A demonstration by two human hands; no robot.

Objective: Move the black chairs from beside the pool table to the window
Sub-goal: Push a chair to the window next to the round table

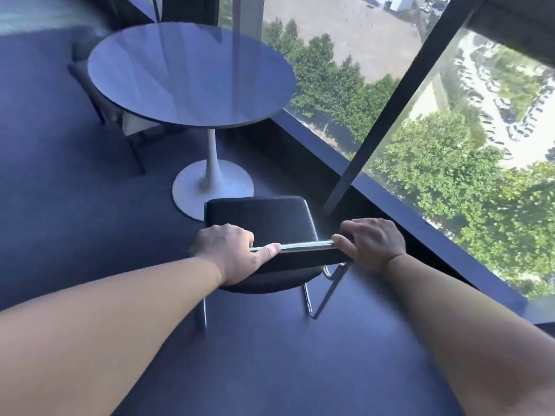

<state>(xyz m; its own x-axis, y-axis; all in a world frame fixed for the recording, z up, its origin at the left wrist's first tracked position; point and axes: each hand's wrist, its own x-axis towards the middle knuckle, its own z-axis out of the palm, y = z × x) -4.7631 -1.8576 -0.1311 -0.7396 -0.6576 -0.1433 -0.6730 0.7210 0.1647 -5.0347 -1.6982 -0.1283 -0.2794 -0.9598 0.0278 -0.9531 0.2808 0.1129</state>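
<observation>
1. The left hand (231,253) is gripping the left end of the top rail of the black chair (264,214), fingers curling over it and thumb lying along the rail.
2. The right hand (372,244) is gripping the rail's right end (thumb pointing inward, toward the other hand).
3. Both bare forearms are reaching forward, converging from the lower corners.
</observation>
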